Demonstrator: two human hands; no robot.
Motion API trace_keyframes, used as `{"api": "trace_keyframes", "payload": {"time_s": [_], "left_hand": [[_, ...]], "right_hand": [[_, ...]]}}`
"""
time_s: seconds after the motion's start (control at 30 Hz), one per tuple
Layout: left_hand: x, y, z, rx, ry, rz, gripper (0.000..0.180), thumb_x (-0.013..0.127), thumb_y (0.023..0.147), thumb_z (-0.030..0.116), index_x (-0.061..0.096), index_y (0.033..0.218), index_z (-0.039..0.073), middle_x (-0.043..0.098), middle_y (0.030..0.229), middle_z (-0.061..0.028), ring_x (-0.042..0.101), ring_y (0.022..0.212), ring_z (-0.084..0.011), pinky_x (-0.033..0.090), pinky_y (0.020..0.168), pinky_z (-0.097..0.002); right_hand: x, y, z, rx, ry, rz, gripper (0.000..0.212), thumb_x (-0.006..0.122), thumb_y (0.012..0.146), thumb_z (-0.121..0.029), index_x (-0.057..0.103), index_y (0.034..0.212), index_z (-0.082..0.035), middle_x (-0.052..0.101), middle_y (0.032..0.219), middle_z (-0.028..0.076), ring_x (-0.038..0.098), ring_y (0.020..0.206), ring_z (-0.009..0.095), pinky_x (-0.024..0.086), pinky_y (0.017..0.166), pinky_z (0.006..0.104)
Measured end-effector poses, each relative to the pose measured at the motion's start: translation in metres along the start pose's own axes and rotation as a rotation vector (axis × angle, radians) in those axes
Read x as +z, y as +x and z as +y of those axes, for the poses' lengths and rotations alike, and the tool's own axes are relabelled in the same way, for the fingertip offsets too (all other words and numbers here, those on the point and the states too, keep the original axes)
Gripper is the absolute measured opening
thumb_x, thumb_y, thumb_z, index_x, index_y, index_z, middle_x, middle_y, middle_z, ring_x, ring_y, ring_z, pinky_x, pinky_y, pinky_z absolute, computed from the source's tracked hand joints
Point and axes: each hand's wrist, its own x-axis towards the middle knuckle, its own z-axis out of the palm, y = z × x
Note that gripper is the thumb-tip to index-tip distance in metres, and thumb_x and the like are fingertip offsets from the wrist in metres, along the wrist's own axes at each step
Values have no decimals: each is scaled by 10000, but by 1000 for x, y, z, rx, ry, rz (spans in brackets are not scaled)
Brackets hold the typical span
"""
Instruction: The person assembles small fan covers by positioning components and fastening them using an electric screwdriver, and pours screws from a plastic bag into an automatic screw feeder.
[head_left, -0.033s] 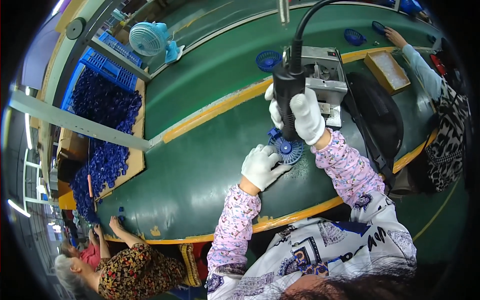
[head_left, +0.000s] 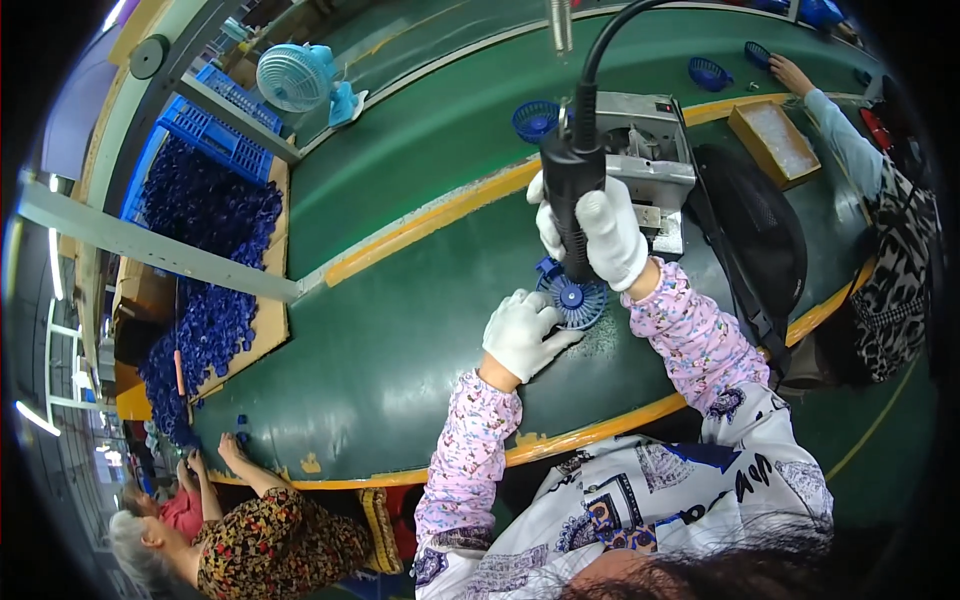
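- Fingers [head_left: 597, 210] of R hand [head_left: 617, 245], white glove, wrapped round black power tool [head_left: 572, 195], cord at top.
- L hand [head_left: 522, 335], also gloved, against left edge of blue slotted part [head_left: 578, 302]; can't tell if it's pinching.
- Part's on green bench [head_left: 400, 380], at tool's low end; contact hidden.
- Metal box [head_left: 655, 172] just beyond R hand, blk bag [head_left: 755, 215] to its right.
- Farther: blue basket [head_left: 536, 121], fan [head_left: 290, 78] upper L, pile of blue pcs [head_left: 215, 310] far L.
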Motion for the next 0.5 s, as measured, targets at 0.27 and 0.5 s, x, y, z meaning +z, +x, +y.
{"api": "trace_keyframes", "payload": {"time_s": [0.27,0.5], "left_hand": [[-1,-2,-4,-4,-30,4,270,764,640,305,632,687,74,558,742,-78,525,705,-273,429,654,-369],[2,-3,-3,-5,-8,21,296,761,640,326,619,680,70,546,732,-94,528,698,-292,429,651,-385]], "right_hand": [[6,3,12,83,-63,-47,769,601,708,-695,536,976,23,527,611,35,481,485,81,373,446,205],[-6,5,15,188,25,-230,842,578,638,-779,545,892,24,522,587,36,482,460,87,365,412,204]]}}
